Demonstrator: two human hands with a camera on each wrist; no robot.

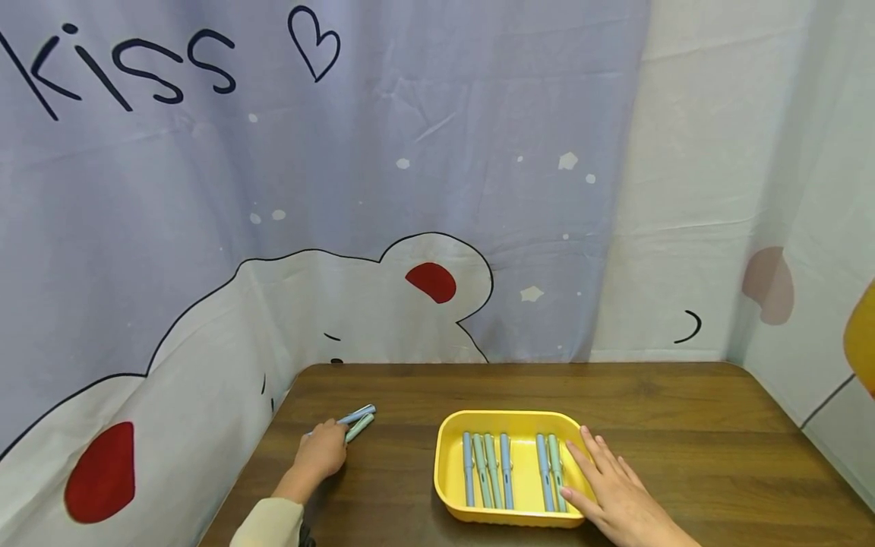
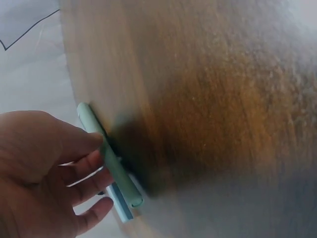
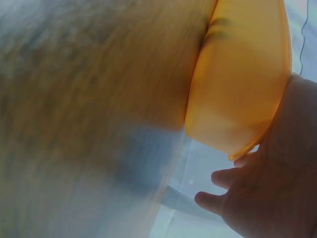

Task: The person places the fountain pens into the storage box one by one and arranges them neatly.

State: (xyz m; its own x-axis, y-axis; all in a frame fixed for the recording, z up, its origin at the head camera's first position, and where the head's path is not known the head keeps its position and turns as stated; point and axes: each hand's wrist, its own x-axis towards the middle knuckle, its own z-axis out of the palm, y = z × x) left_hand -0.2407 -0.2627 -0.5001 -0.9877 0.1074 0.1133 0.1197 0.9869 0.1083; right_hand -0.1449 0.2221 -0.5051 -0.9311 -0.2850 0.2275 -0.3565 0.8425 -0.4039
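Note:
My left hand (image 1: 323, 450) is at the left of the table, its thumb and fingertips pinching a capped green pen (image 2: 120, 174). Beside that pen lies a light blue pen (image 2: 120, 204), partly behind the fingers; both pens' far ends stick out past the hand in the head view. My right hand (image 1: 618, 494) rests at the right rim of a yellow plastic basket (image 1: 506, 519), fingers straight and spread. Inside the basket, several blue and green pens (image 1: 492, 471) lie side by side on the left, and a blue pen (image 1: 544, 472) and a green pen (image 1: 556, 465) on the right.
The brown wooden table (image 1: 396, 387) carries the basket near its front middle. A printed curtain (image 1: 519, 197) hangs along the table's back edge and both sides.

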